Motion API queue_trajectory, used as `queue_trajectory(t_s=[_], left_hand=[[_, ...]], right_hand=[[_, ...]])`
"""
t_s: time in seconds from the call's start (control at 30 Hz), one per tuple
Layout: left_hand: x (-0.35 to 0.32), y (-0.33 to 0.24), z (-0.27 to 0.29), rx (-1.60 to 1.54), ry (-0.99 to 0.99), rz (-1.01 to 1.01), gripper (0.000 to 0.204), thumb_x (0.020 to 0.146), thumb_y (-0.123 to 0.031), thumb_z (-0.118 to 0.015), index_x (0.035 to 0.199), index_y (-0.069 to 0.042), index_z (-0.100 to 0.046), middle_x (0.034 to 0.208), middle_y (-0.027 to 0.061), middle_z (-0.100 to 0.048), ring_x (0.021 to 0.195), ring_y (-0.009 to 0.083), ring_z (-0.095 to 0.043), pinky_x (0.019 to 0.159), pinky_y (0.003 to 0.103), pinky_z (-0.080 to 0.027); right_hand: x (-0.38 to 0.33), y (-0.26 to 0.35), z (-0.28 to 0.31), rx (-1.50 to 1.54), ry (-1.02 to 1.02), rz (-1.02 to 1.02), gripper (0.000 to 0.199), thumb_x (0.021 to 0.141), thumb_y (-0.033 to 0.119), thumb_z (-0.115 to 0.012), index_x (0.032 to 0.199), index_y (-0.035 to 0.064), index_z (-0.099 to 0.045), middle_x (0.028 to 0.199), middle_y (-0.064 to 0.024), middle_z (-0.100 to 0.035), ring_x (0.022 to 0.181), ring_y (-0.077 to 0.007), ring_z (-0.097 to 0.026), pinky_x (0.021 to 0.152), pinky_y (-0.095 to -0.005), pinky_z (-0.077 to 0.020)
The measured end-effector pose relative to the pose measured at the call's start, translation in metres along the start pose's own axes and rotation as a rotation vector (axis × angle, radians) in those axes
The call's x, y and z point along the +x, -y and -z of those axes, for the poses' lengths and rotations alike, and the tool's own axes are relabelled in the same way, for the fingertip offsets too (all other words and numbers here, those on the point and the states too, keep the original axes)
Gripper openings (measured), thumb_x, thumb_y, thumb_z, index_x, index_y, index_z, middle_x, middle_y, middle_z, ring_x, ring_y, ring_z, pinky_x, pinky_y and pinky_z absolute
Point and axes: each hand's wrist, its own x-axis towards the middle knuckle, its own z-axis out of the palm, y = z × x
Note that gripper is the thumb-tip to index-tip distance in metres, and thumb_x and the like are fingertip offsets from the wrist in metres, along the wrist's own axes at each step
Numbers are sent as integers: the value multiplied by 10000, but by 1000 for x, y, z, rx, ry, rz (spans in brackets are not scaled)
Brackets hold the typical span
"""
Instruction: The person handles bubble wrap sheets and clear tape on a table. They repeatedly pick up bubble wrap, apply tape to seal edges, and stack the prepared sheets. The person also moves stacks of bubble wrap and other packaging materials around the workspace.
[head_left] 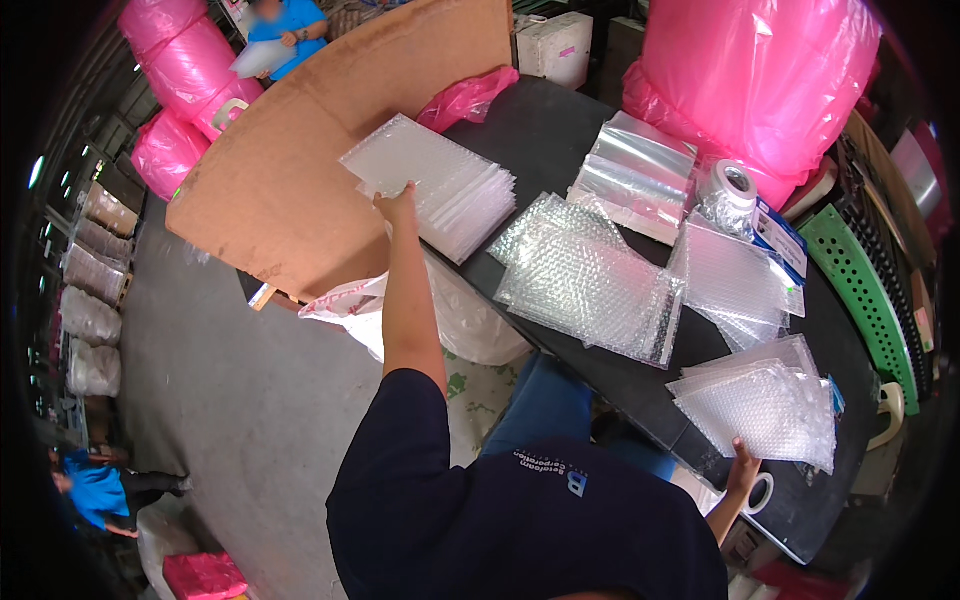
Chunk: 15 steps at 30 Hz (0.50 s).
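Note:
At the left part of the table, a thick stack of bubble wrap bags (440,185) lies across the edge of a brown board. My left hand (397,205) grips that stack's near left side, thumb uppermost, with some fingers hidden. Over at the right end, my right hand (742,468) pinches the lower edge of a fanned bunch of bubble wrap bags (765,405), its thumb on top and the other fingers underneath. Between my hands lies a loose pile of bubble wrap sheets (590,280). Beside it, more bubble wrap bags (735,275) overlap on the black tabletop (540,120).
Clear plastic film (637,165) and tape rolls (735,185) sit toward the back. Large pink-wrapped rolls (750,80) stand behind them. The brown board (290,180) rises at left. A tape roll (760,493) is near my right hand. Two people in blue are farther away.

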Motion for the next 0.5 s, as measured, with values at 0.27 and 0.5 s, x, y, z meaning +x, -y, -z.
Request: queue_trajectory(t_s=[0.27,0.5], left_hand=[[6,26,-6,793,-9,-150,1024,608,-550,-711,1288,68,-259,1220,314,-401,1100,453,-430,942,546,-320],[-129,-51,-22,380,193,-622,980,670,-531,-686,1327,41,-240,1268,243,-324,1152,353,-357,873,523,-377]], right_hand=[[-6,-2,0,90,14,24,698,674,159,-718,1266,-16,-393,1261,-89,-430,1175,-232,-379,1024,-350,-230],[-2,7,-18,218,-42,2,485,662,-5,-717,1102,0,-511,1008,-46,-556,926,-153,-539,807,-304,-461]])
